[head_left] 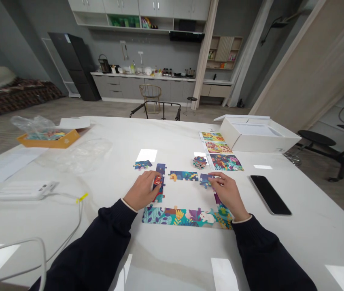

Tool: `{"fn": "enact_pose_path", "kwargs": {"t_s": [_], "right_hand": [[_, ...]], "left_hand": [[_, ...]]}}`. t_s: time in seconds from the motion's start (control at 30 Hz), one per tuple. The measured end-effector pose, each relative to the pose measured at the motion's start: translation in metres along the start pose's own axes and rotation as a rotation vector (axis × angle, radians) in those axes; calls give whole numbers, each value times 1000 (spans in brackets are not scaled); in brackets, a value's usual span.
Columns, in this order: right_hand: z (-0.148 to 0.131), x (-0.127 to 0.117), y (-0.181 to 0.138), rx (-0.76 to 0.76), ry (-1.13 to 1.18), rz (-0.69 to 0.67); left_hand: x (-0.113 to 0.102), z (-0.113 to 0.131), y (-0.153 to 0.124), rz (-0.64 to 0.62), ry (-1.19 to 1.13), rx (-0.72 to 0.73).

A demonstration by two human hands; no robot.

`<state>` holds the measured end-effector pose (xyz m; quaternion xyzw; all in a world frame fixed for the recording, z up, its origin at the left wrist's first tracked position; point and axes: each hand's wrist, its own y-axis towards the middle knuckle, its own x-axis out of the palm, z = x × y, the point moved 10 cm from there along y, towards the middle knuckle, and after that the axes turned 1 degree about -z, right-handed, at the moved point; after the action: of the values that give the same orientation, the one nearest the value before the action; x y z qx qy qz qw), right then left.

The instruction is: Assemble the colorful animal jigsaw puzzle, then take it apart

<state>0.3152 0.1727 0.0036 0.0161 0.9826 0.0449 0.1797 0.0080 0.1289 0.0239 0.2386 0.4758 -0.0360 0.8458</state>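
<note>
My left hand point(143, 189) is closed over an upright strip of joined jigsaw pieces point(160, 169), thumb and fingers on it, hiding part of its left side. In my right hand point(228, 192), thumb and fingertips pinch a blue jigsaw piece point(204, 180) by its right side. Just left of that piece lies a horizontal strip of joined pieces point(185, 176) with a yellow moon. The bottom border point(172, 216), with leaves and a white rabbit, lies nearest me. My right hand partly covers the right-hand border. A stack of pieces point(200, 162) and a few loose pieces point(142, 164) lie beyond.
Picture cards point(225, 161) lie in front of a white box point(258, 137). A phone point(270, 195) is at right. On the left are an orange tray point(65, 140) of pieces, clear plastic point(81, 155), paper point(14, 161), and a white power bank point(23, 190) with a cable.
</note>
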Motion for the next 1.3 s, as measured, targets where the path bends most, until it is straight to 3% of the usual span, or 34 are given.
{"fn": "enact_pose_path", "kwargs": {"t_s": [0.33,0.53,0.7,0.93,1.3], "right_hand": [[-31,46,-6,-48,-76,-204],[-45,106,32,-112,-102,-281],[-33,148,54,-95,-47,-238],[-16,148,57,-84,-113,-173],[-25,167,89,-26,-235,-112]], "left_hand": [[19,5,15,-5,-22,76],[30,-23,22,-28,64,-8],[29,-30,20,-33,90,-38],[20,-30,17,-16,67,-40],[19,-26,16,-13,76,-26]]}}
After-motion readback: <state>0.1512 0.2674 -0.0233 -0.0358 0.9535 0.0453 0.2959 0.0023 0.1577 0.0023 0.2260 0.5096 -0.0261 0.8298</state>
